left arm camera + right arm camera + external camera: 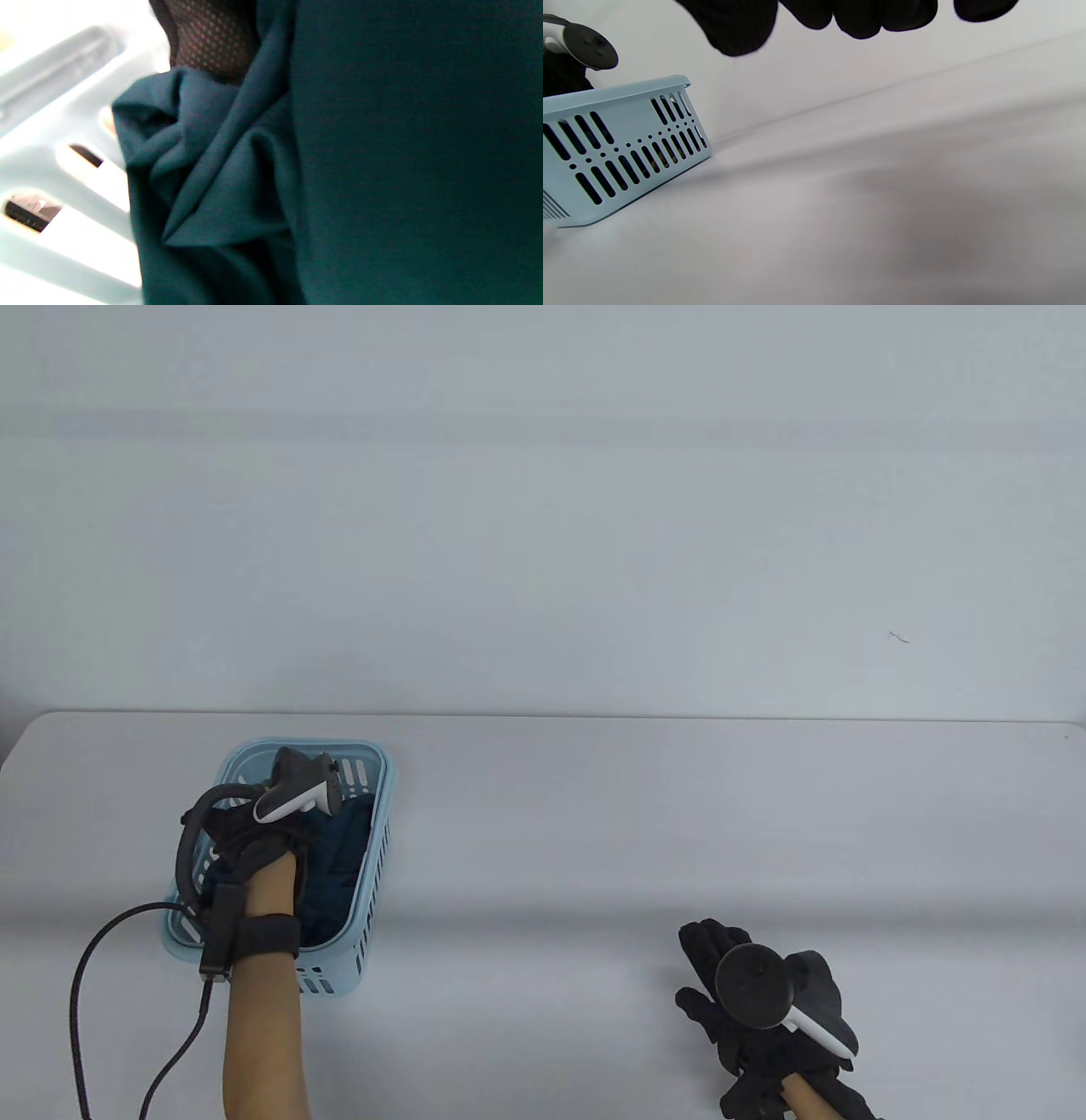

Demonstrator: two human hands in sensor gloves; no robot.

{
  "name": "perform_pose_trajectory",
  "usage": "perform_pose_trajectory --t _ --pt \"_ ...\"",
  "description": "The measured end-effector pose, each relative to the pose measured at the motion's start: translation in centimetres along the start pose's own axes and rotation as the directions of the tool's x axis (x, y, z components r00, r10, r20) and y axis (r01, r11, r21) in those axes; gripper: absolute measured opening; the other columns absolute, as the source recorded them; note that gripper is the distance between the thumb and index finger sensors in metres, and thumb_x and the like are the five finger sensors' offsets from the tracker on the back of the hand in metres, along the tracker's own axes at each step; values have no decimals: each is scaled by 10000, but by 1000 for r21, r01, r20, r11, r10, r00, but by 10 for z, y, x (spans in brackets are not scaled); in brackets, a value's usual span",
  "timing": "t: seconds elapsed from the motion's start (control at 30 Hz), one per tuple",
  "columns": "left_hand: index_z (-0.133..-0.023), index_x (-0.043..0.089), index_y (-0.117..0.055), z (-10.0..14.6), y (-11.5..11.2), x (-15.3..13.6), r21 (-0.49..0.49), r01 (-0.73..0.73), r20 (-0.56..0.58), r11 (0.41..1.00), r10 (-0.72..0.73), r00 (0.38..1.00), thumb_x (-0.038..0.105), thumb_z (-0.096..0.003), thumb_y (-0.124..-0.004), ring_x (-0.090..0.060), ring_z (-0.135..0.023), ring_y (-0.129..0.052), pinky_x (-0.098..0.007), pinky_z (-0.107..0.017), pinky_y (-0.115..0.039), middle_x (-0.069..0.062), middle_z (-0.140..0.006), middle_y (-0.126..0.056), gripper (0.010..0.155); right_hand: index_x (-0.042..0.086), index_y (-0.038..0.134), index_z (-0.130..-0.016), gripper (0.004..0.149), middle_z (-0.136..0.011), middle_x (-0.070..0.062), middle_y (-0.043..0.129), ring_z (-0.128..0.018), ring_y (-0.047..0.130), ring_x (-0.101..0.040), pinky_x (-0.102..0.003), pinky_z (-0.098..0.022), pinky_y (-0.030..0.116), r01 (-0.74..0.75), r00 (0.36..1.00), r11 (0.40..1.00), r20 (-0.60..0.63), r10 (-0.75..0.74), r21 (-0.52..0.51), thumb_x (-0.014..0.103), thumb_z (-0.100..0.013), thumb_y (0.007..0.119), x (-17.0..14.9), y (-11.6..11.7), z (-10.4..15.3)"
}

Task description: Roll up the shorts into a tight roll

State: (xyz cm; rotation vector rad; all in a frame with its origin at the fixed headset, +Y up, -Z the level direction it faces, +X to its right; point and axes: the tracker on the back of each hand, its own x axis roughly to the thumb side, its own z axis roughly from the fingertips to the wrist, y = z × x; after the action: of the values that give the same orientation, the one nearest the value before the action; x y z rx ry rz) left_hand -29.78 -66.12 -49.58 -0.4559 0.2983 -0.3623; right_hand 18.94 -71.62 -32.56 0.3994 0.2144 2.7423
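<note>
The dark teal shorts (341, 857) lie crumpled in a light blue slotted basket (379, 831) at the table's left. My left hand (284, 836) reaches down into the basket onto the shorts; its tracker hides the fingers. In the left wrist view the teal fabric (360, 169) fills the frame in folds, with one gloved finger (208, 42) against it at the top and the basket wall (51, 127) on the left. My right hand (708, 971) is open and empty over the table at the front right, fingers (738, 29) spread.
The basket (619, 148) stands near the table's front left, seen from the side in the right wrist view. The white table (636, 831) stretches to the right of it. A black cable (93, 984) runs from my left wrist over the front left edge.
</note>
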Motion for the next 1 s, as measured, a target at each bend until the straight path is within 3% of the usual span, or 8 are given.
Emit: perform_pose_trajectory --t 0.1,0.27,0.47,0.73,1.0 --pt "-866 253 -833 11 8 -8 90 -16 -4 996 16 1000 364 -465 -785 -239 -701 -966 -708 -705 -465 -14 -840 -877 419 90 342 -1093 692 -1150 -204 360 -1058 404 -470 -698 -694 420 0 1000 1000 -1 0 3 358 -536 652 0 0 0" --pt "-860 225 -837 41 27 -30 235 -138 35 962 133 990 352 -467 -768 -197 -631 -1046 -685 -699 -545 -51 -794 -948 419 90 345 -1093 691 -1148 -205 364 -1056 411 -471 -697 -693 423 1 1000 1000 -11 -1 2 359 -536 652 -2 0 0" --pt "-870 213 -819 86 57 -55 426 -277 86 861 267 960 340 -475 -753 -195 -623 -1033 -681 -694 -560 -59 -786 -937 421 90 342 -1093 691 -1148 -206 364 -1054 415 -473 -696 -693 426 4 1000 1000 -30 -4 6 358 -536 650 -6 -1 1" --pt "-878 209 -810 148 97 -90 617 -445 169 648 443 880 344 -484 -749 -189 -613 -1029 -668 -688 -588 -63 -783 -932 421 87 340 -1093 692 -1148 -207 366 -1053 418 -474 -695 -693 428 23 999 1000 -49 -22 3 359 -537 649 -13 -4 3" --pt "-881 213 -810 201 126 -98 638 -626 383 448 521 763 345 -487 -751 -194 -622 -1025 -671 -686 -590 -62 -790 -930 420 88 337 -1093 693 -1148 -209 364 -1052 418 -475 -696 -692 427 32 998 999 -49 -32 2 359 -537 649 -14 -4 3"
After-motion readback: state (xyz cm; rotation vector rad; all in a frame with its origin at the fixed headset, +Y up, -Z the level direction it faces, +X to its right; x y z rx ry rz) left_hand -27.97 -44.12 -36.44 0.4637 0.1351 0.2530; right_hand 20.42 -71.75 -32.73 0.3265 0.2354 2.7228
